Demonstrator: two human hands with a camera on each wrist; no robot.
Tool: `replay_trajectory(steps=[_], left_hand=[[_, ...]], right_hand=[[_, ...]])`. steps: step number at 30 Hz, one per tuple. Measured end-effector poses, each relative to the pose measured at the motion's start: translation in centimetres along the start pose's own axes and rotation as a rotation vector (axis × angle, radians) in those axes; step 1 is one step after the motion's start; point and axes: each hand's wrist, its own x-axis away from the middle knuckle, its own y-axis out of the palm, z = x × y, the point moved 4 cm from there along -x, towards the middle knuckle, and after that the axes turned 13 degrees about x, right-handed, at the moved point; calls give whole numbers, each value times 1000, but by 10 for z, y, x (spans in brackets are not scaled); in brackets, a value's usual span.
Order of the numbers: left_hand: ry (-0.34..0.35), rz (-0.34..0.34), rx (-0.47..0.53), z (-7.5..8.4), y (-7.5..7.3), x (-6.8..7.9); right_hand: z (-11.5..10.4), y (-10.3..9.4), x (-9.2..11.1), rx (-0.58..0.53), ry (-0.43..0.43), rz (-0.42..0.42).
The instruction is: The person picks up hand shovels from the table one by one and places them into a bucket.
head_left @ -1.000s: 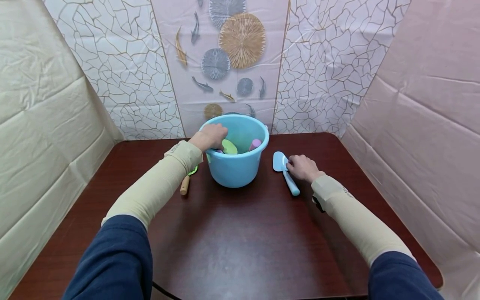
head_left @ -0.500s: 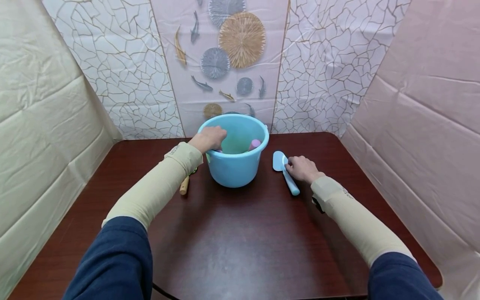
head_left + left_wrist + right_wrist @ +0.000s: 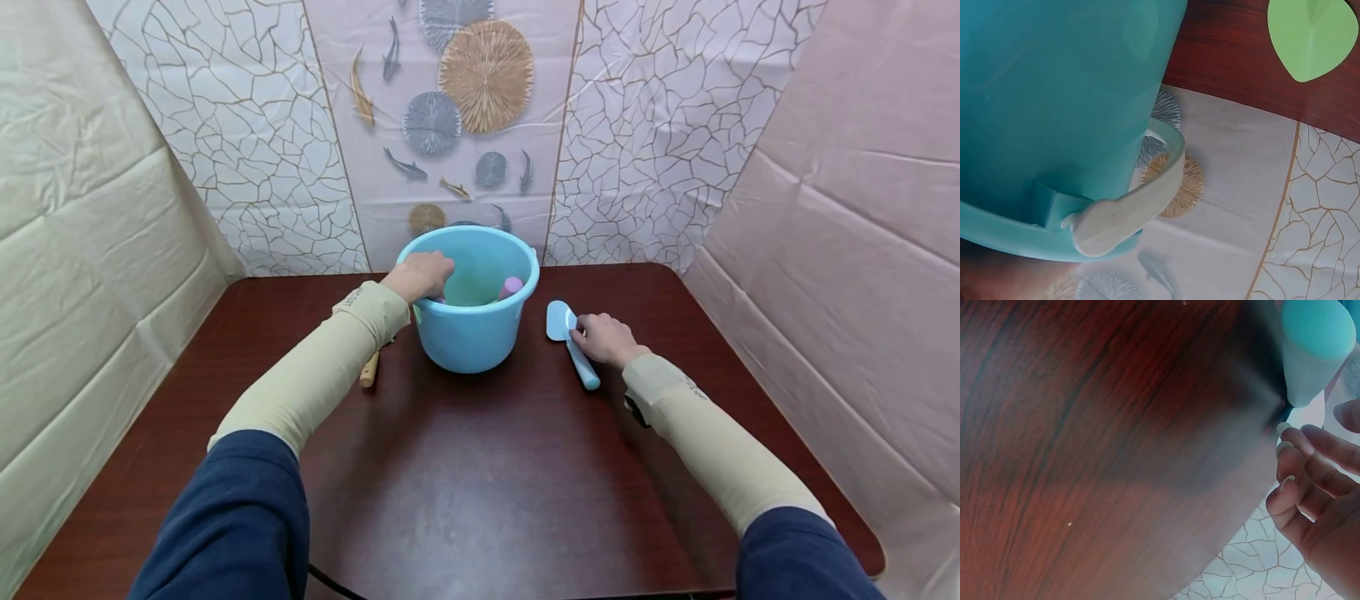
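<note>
My left hand (image 3: 422, 275) reaches over the left rim of a light blue bucket (image 3: 468, 342). Its fingers are hidden inside, so whatever they hold does not show. A pink rounded end (image 3: 511, 287) pokes up at the bucket's right inner side. In the left wrist view, the bucket's pale carrying handle (image 3: 1132, 215) hangs along the outside. My right hand (image 3: 602, 337) is beside a light blue flat-bladed tool, like a spatula (image 3: 583, 367), lying on the table. The right wrist view shows loosely bent fingers (image 3: 1316, 462), with the thumb apart, near its thick handle (image 3: 1316, 337).
A wooden handle (image 3: 369, 371) lies left of the bucket, its head hidden by my forearm. A leaf-shaped green piece (image 3: 1313, 37) lies on the dark red table (image 3: 465, 500). Patterned sheeting (image 3: 262, 167) stands behind the table; a black cable (image 3: 333, 581) runs at the front.
The light green piece that showed in the bucket beside my left hand one second ago is out of sight. My left hand shifted only slightly; the right has barely moved.
</note>
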Motion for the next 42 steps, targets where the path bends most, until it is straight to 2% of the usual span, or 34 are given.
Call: replay_trajectory(steps=[5,11,13,16,19,22,25,28,31,35,38,42], left_hand=[[-7,-27,15,1,-2,5],[-68,-38,79,0,-12,18],[-56,-29,87,0,-16,23],[10,-3,120,-2,-21,30],[97,72,179,-10,-28,36],[146,215,238,-26,-38,40],[137,360,301,-47,-48,45],[91,447,357,-69,-52,49],[26,458,401,-90,-49,52],[-57,438,450,-121,-33,55],[-128,422,426,-140,-16,56],[-204,415,385,-155,6,57]], right_hand=[[-1,2,2,9,6,-11],[0,5,4,22,46,-38],[1,6,5,30,67,-50],[0,8,4,42,78,-61],[-3,9,4,46,82,-77],[-6,9,4,55,88,-99],[-9,9,6,54,106,-128],[-10,11,7,55,126,-150],[-12,12,7,52,125,-151],[-18,12,7,41,98,-136],[-20,12,8,26,91,-138],[-21,13,10,18,109,-143]])
